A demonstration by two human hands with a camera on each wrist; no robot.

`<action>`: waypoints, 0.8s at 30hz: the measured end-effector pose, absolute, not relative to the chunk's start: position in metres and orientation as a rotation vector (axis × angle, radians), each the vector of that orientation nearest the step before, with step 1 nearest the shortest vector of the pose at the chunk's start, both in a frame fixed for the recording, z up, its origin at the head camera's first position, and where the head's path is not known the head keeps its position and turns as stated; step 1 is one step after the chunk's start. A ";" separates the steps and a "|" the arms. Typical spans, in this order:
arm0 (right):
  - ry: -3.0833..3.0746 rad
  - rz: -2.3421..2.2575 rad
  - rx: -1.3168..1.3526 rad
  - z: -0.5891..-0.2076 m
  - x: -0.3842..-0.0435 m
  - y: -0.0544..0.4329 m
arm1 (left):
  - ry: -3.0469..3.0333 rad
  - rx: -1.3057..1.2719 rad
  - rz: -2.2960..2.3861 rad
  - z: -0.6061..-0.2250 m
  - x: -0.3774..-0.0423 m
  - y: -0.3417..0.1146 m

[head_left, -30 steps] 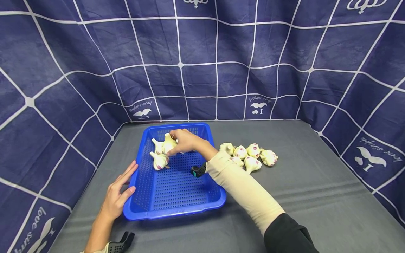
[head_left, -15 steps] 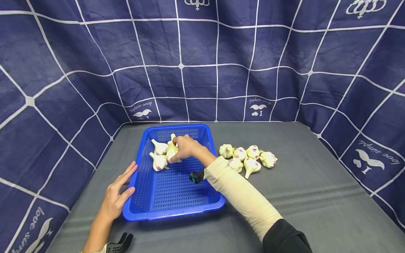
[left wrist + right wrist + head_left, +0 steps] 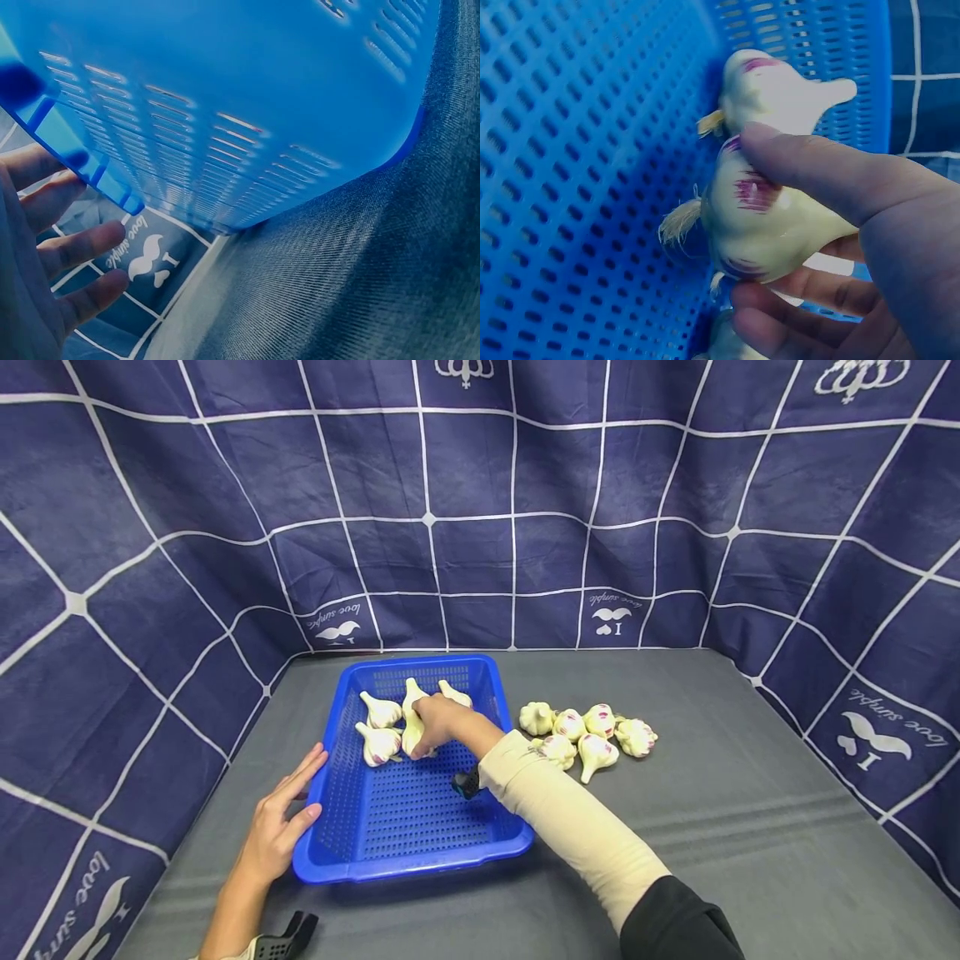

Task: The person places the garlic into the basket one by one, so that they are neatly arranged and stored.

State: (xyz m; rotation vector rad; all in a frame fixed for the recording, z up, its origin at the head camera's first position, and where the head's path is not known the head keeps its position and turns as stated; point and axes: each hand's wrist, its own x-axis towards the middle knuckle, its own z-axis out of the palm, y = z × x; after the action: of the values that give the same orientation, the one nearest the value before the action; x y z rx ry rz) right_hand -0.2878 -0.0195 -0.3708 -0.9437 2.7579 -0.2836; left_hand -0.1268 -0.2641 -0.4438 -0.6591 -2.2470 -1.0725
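A blue perforated plastic basket rests on the grey surface. Inside it, my right hand grips a garlic bulb; thumb and fingers span the purple-streaked bulb in the right wrist view. A neighbouring garlic bulb lies beside the thumb. Two bulbs sit to the left, one behind and one in front. Farther back are another bulb and one to its right, partly hidden by my hand. My left hand touches the basket's left rim with extended fingers.
Right of the basket, several garlic bulbs lie in a cluster on the grey cloth. A navy curtain with white grid lines encloses the back and both sides.
My right hand has brought the garlic bulb toward me and lower, beside the front left bulb. Bulbs at the back of the basket show more. The left hand has stayed put.
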 end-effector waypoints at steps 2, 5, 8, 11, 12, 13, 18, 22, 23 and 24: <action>2.762 -0.250 -0.953 -0.372 -0.288 -0.021 | -2.246 -0.661 -1.067 -0.443 -0.127 -0.263; 2.778 -0.210 -0.952 -0.373 -0.288 -0.021 | -2.249 -0.658 -1.066 -0.442 -0.126 -0.263; 2.794 -0.217 -0.927 -0.374 -0.288 -0.021 | -2.251 -0.655 -1.060 -0.443 -0.126 -0.263; 2.786 -0.244 -0.910 -0.376 -0.289 -0.020 | -2.254 -0.653 -1.061 -0.446 -0.126 -0.264; 2.781 -0.253 -0.908 -0.376 -0.289 -0.020 | -2.254 -0.654 -1.066 -0.447 -0.126 -0.265; 2.778 -0.259 -0.908 -0.377 -0.290 -0.020 | -2.255 -0.653 -1.073 -0.448 -0.127 -0.265; 2.789 -0.272 -0.924 -0.375 -0.293 -0.019 | -2.242 -0.653 -1.096 -0.448 -0.130 -0.266; 2.796 -0.279 -0.930 -0.373 -0.294 -0.019 | -2.260 -0.638 -1.094 -0.446 -0.131 -0.266; 2.794 -0.280 -0.932 -0.374 -0.294 -0.019 | -2.266 -0.635 -1.091 -0.446 -0.130 -0.266; 2.792 -0.283 -0.934 -0.374 -0.295 -0.019 | -2.272 -0.633 -1.090 -0.446 -0.130 -0.266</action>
State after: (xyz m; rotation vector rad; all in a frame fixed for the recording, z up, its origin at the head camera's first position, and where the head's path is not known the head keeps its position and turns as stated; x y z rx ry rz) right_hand -0.2945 -0.0193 -0.3743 -0.9343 2.7924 -0.2825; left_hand -0.1296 -0.2664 -0.4457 -0.6328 -2.2718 -1.0904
